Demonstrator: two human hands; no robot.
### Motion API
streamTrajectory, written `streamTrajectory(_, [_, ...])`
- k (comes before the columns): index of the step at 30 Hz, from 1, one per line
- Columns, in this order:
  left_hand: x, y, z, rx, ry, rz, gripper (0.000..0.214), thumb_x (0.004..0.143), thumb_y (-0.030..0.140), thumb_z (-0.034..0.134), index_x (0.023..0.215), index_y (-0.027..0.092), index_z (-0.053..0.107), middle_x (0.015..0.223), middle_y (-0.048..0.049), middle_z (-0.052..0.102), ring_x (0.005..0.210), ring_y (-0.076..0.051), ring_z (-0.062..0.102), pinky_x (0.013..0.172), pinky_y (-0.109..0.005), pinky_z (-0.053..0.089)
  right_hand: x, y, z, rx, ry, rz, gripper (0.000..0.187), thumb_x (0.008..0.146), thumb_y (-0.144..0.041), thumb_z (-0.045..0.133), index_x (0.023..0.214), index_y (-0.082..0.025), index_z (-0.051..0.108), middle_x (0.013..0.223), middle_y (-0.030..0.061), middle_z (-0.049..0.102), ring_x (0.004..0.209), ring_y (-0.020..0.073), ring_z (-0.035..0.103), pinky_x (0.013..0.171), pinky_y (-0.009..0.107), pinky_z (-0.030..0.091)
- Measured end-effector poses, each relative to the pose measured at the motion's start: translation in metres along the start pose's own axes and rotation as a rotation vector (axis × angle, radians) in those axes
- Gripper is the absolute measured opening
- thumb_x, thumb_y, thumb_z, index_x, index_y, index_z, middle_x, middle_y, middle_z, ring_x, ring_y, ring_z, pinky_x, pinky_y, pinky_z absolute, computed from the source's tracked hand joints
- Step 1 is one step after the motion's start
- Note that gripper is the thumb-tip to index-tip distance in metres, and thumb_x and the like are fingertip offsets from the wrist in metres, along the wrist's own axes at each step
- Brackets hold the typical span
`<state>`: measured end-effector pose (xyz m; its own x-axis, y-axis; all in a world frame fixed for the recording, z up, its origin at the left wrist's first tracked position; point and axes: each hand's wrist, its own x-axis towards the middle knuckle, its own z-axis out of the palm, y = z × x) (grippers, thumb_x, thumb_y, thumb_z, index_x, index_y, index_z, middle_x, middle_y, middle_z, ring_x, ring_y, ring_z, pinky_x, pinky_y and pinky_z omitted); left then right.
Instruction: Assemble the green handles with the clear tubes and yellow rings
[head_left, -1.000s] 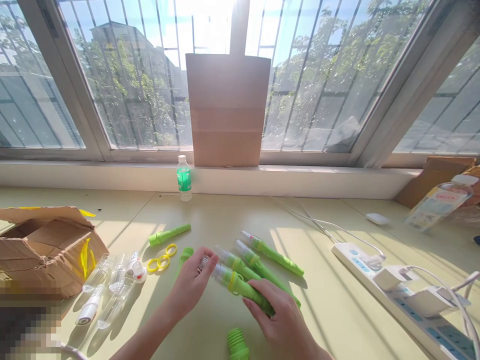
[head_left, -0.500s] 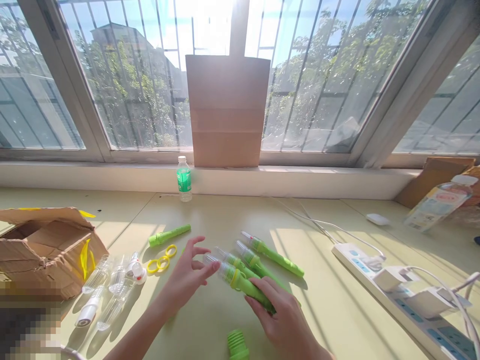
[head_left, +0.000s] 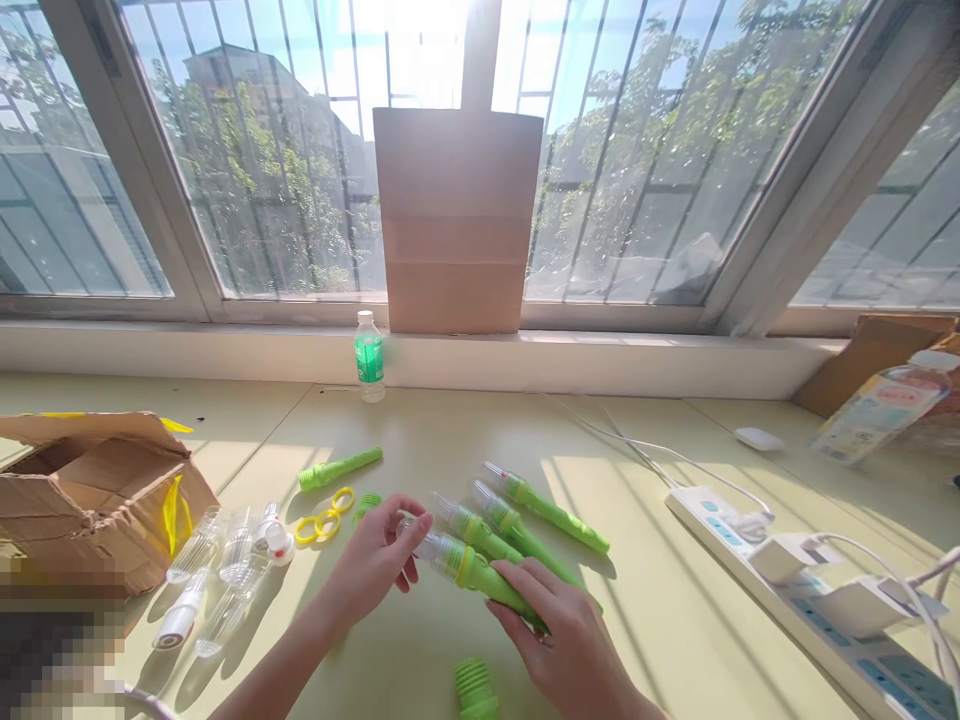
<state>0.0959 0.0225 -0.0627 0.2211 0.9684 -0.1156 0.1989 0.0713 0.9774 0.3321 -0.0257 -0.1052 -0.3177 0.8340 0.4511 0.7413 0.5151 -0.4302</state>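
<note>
A green plastic stick (head_left: 484, 578) with a clear ribbed cap and a yellow ring, much like a toy light stick, slants up to the left between my hands. Its handle is wrapped by the fingers of my right hand (head_left: 568, 628). At the cap's far end, my left hand (head_left: 381, 560) is closed, thumb and fingers around the tip. Just beyond lie several similar capped sticks, one of them a long green one (head_left: 559, 512). A green threaded piece (head_left: 367, 505) shows partly behind my left hand, and another threaded piece (head_left: 475, 690) lies at the bottom edge.
Yellow rings (head_left: 328, 524) and an uncapped green handle (head_left: 341, 469) lie left of centre. Clear covers (head_left: 225, 610) and white parts (head_left: 182, 612) sit beside a cardboard box (head_left: 112, 510). A power strip (head_left: 795, 610) with cables runs along the right; a bottle (head_left: 370, 358) stands near the windowsill.
My left hand's fingers, spread beside the clear cap before, have closed around its tip. The green threaded piece behind that hand has come into sight. My right hand keeps its hold.
</note>
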Motion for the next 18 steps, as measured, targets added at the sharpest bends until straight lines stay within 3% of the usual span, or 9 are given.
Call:
streamTrajectory(5, [0.001,-0.005,0.002,-0.031,-0.002,0.036,0.039,0.085,0.057,0.058,0.094,0.019,0.055,0.063,0.005,0.052,0.053,-0.012,0.059,0.049,-0.023,0.051,0.001,-0.002,0.0,0.058,-0.027,0.01,0.019,0.093,-0.03,0.054,0.108,-0.025,0.064,0.088,0.0058,0.071,0.068,0.0218,0.069,0.057,0.03,0.052])
streamTrajectory(10, [-0.002,0.002,0.001,-0.098,-0.041,0.093,0.036,0.083,0.049,0.064,0.102,0.02,0.054,0.069,0.0046,0.055,0.061,-0.013,0.061,0.061,-0.028,0.055,0.001,-0.008,-0.005,0.23,-0.08,0.115,0.019,0.092,-0.031,0.056,0.105,-0.025,0.068,0.086,0.0057,0.074,0.074,0.0237,0.07,0.065,0.031,0.055])
streamTrajectory(13, [-0.005,0.004,-0.001,-0.108,-0.081,0.14,0.033,0.085,0.046,0.063,0.105,0.021,0.054,0.073,0.004,0.056,0.065,-0.013,0.061,0.067,-0.029,0.056,0.001,-0.009,-0.008,0.371,-0.089,0.243,0.023,0.091,-0.04,0.058,0.103,-0.025,0.071,0.085,0.0064,0.073,0.072,0.023,0.068,0.06,0.03,0.053])
streamTrajectory(16, [-0.006,0.003,-0.004,-0.113,-0.114,0.204,0.03,0.088,0.042,0.061,0.11,0.023,0.054,0.079,0.0027,0.057,0.072,-0.013,0.061,0.074,-0.03,0.055,0.002,-0.01,-0.008,0.608,-0.282,0.448,0.036,0.092,-0.052,0.053,0.096,-0.022,0.073,0.06,0.0008,0.061,0.047,0.0144,0.053,0.042,0.024,0.04])
streamTrajectory(18, [-0.006,0.002,-0.005,-0.106,-0.112,0.217,0.031,0.088,0.041,0.061,0.112,0.023,0.054,0.081,0.0021,0.057,0.073,-0.013,0.061,0.073,-0.028,0.056,0.004,-0.01,-0.007,0.666,-0.361,0.47,0.041,0.094,-0.053,0.048,0.089,-0.021,0.073,0.052,-0.0023,0.053,0.041,0.0115,0.044,0.038,0.022,0.033])
